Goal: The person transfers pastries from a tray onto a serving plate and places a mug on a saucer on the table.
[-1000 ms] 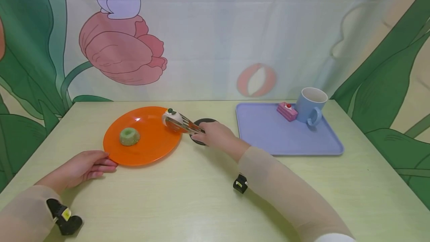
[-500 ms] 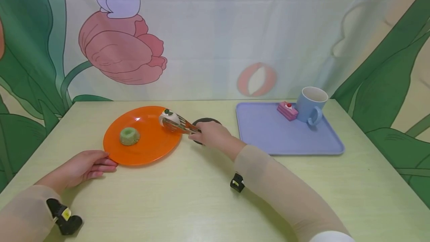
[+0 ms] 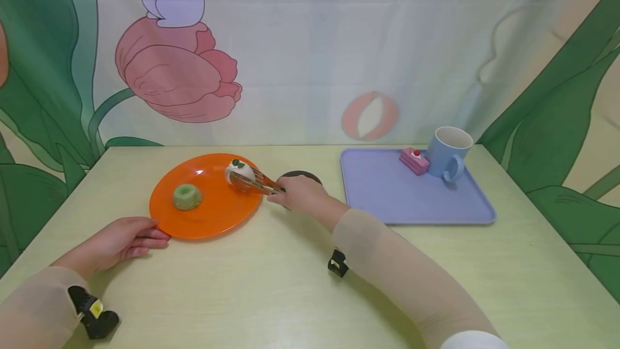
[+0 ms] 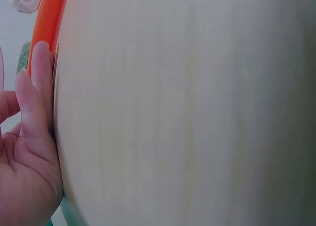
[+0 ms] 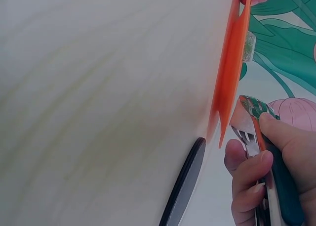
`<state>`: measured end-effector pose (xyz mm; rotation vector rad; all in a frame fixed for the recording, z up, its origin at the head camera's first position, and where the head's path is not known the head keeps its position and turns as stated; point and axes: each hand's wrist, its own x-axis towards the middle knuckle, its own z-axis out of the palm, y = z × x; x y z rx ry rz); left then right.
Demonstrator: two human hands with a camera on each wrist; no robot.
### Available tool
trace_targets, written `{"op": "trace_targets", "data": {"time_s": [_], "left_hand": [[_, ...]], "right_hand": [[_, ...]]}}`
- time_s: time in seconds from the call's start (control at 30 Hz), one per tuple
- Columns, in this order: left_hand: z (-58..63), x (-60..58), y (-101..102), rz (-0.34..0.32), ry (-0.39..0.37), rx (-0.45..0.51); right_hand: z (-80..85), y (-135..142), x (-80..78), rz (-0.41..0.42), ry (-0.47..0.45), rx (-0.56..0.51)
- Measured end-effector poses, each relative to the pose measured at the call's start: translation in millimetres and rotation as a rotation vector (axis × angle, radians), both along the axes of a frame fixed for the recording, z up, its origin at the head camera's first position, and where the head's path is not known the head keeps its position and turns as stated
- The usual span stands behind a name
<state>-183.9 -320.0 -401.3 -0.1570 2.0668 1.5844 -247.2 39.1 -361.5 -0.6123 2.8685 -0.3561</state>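
White cake (image 3: 239, 174), topped with green: in the head view it sits between the ends of the tongs (image 3: 277, 189), over the right-hand part of the orange plate (image 3: 213, 220). The right hand (image 3: 302, 194) grips the tongs by the handle end, so the cake lies beyond the fingers, toward the plate's middle. Contact between cake and plate cannot be confirmed. A green ring-shaped cake (image 3: 187, 197) rests on the plate, left of the white cake. The left hand (image 3: 121, 238) touches the plate's near-left rim. A dark round mat (image 3: 307, 176) lies partly behind the right hand. Further right, a lilac tray (image 3: 387, 193) carries a pink cake slice (image 3: 414, 161) beside a blue mug (image 3: 442, 152).

Left wrist view: two fingers of the left hand extend nearly straight along the plate rim. Whether the thumb pinches the rim cannot be told. Part of the white cake shows at the upper left corner.

Right wrist view: fingers and thumb are closed around the green-handled tongs. The white cake is located past the thumb tip, clamped between the metal ends, just beside the plate.
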Motion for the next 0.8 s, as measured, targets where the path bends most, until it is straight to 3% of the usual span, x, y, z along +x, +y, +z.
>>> {"op": "trace_targets", "data": {"time_s": [0.8], "left_hand": [[0.4,-0.3,0.3,-0.003,-0.001,0.000]], "right_hand": [[4.4,-16.3,-1.4,-0.004,-0.069,-0.002]]}}
